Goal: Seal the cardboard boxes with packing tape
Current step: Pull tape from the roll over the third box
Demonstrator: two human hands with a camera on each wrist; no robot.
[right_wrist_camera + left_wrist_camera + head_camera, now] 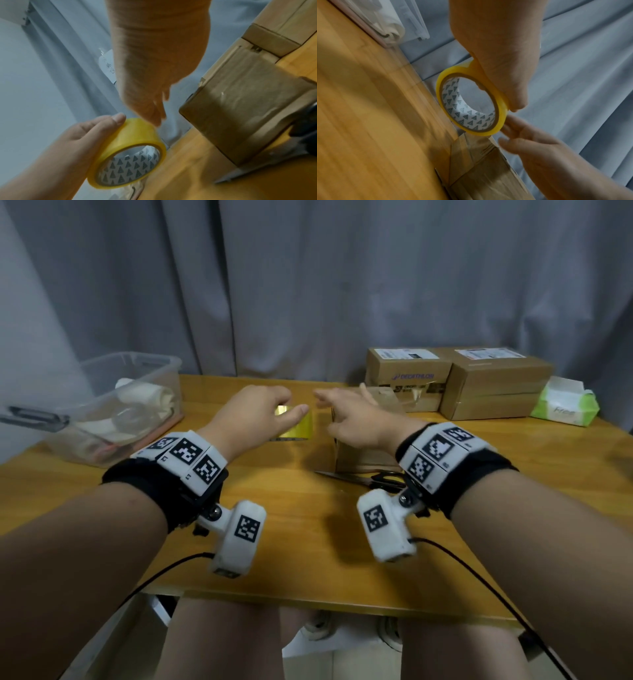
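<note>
A yellow roll of packing tape (298,426) is held above the table in my left hand (270,412), whose fingers and thumb curl round its outer band. The left wrist view shows the roll (471,102) edge-on, with its white core printed with triangles. My right hand (346,416) reaches in from the right with straight fingers (513,129) at the roll's rim and holds nothing. Just below that hand stands a small cardboard box (363,455) with clear tape over its top (240,108). The head view hides part of the box behind the right hand.
Black-handled scissors (371,479) lie in front of the small box. Two larger cardboard boxes (407,371) (496,385) and a green tissue pack (565,407) stand at the back right. A clear plastic bin (113,405) sits at the left edge of the wooden table (308,542).
</note>
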